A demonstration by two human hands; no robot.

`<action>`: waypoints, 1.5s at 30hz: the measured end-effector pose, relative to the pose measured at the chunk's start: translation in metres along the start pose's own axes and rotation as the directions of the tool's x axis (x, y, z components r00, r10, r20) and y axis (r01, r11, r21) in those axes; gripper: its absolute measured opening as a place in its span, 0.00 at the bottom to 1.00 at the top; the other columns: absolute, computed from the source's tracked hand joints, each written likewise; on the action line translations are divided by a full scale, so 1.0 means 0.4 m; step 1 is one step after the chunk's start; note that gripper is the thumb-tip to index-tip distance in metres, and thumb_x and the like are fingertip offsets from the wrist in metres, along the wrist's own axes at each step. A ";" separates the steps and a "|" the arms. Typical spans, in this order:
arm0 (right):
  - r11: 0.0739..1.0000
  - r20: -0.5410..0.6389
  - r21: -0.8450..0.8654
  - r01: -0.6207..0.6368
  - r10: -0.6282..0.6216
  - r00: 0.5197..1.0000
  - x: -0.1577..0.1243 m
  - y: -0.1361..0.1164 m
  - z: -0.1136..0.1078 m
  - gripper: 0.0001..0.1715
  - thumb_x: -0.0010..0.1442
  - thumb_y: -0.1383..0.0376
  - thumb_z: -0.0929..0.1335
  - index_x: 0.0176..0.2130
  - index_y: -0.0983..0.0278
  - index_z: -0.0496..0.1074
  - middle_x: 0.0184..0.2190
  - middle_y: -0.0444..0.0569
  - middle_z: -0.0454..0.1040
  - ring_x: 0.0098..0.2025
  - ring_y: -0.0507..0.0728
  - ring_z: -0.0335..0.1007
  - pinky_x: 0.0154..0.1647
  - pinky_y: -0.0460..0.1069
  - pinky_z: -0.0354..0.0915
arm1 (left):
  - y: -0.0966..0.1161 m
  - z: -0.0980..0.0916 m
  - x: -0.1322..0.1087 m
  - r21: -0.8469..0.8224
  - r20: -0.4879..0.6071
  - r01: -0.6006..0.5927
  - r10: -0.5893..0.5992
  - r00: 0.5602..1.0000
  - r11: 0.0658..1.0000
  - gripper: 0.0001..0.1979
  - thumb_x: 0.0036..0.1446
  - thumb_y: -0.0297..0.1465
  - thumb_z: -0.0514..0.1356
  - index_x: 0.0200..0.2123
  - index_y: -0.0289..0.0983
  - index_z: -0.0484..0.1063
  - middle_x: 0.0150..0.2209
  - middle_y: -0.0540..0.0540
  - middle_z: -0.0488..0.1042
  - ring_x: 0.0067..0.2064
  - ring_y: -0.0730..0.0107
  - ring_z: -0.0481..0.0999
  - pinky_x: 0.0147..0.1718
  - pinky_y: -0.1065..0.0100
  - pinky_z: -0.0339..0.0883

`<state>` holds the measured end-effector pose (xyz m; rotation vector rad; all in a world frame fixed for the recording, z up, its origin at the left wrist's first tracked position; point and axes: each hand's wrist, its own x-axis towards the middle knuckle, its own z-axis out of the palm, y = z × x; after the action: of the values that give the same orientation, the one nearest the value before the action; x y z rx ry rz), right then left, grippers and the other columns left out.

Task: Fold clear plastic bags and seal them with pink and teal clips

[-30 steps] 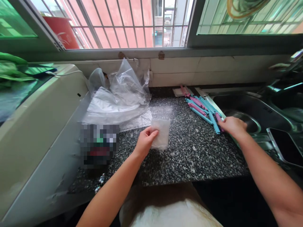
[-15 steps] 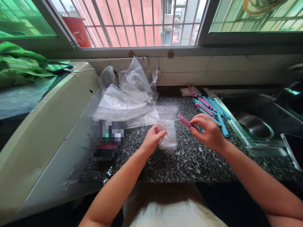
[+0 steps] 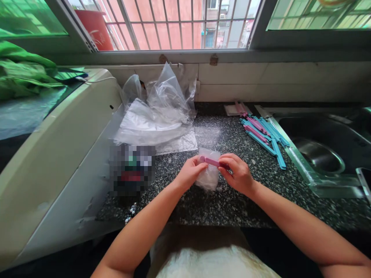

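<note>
Left hand [image 3: 189, 172] pinches small clear bag [image 3: 207, 177] over worktop [image 3: 232, 200]; right hand [image 3: 237, 173] grips pink clip [image 3: 210, 161] at bag top. Clip pile [image 3: 262, 133] near sink [image 3: 304, 170].

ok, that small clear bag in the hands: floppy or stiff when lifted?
Probably floppy: the small clear bag crumples and sags between the left hand and right hand. Likely very light, being thin see-through film. The pink clip across its top looks rigid and may stiffen that edge.
</note>
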<state>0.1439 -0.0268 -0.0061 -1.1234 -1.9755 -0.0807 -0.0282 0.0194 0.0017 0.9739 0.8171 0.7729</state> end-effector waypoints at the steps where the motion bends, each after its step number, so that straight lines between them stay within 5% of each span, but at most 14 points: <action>1: 1.000 0.001 -0.013 0.002 -0.002 1.000 0.001 -0.001 0.002 0.05 0.58 0.68 0.64 0.38 0.62 0.65 0.34 0.50 0.71 0.38 0.55 0.69 0.37 0.51 0.69 | -0.002 0.000 0.000 0.013 0.013 0.000 0.000 1.000 1.000 0.10 0.37 0.32 0.64 0.25 0.33 0.73 0.23 0.50 0.71 0.23 0.76 0.64 0.25 0.73 0.56; 7: 0.998 0.036 -0.066 0.024 -0.021 0.999 0.005 -0.002 0.009 0.04 0.60 0.67 0.63 0.37 0.62 0.66 0.31 0.49 0.70 0.34 0.54 0.67 0.34 0.49 0.68 | -0.006 -0.007 -0.001 0.054 0.089 -0.031 0.026 0.996 0.998 0.12 0.37 0.32 0.65 0.29 0.33 0.75 0.28 0.47 0.75 0.31 0.69 0.70 0.33 0.69 0.61; 14: 0.995 0.051 -0.094 0.045 -0.040 0.998 0.004 -0.002 0.008 0.05 0.60 0.67 0.63 0.37 0.63 0.68 0.31 0.49 0.70 0.34 0.54 0.67 0.34 0.48 0.68 | -0.035 -0.021 0.024 -0.073 0.063 -0.007 0.012 0.998 0.997 0.28 0.45 0.54 0.57 0.28 0.31 0.75 0.25 0.44 0.75 0.33 0.61 0.73 0.32 0.67 0.62; 22: 0.961 0.076 -0.249 0.123 -0.107 0.991 0.006 -0.006 0.000 0.11 0.59 0.60 0.64 0.29 0.64 0.69 0.23 0.47 0.68 0.27 0.53 0.63 0.29 0.47 0.62 | -0.078 -0.043 0.049 -0.030 -0.148 -0.037 0.032 0.989 0.999 0.24 0.48 0.50 0.57 0.26 0.32 0.72 0.19 0.48 0.71 0.29 0.64 0.71 0.29 0.68 0.62; 37: 0.956 0.034 -0.192 0.223 -0.221 0.975 -0.003 0.011 0.000 0.11 0.60 0.61 0.63 0.28 0.64 0.67 0.19 0.44 0.65 0.22 0.50 0.60 0.24 0.45 0.58 | -0.034 0.001 0.020 -0.278 -0.109 0.100 -0.135 0.985 0.955 0.22 0.40 0.49 0.63 0.19 0.34 0.66 0.15 0.50 0.65 0.22 0.69 0.68 0.24 0.68 0.62; 45: 0.958 0.026 -0.178 0.226 -0.225 0.974 -0.003 0.005 -0.008 0.11 0.61 0.62 0.62 0.30 0.63 0.68 0.19 0.43 0.64 0.21 0.50 0.60 0.23 0.45 0.58 | -0.018 0.009 0.012 -0.332 -0.011 0.203 -0.219 0.976 0.921 0.22 0.44 0.48 0.61 0.24 0.32 0.72 0.22 0.42 0.74 0.31 0.57 0.76 0.29 0.62 0.68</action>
<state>0.1474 -0.0278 -0.0055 -1.0048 -2.1279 -0.3838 -0.0214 0.0193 -0.0049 0.5600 0.7895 0.7193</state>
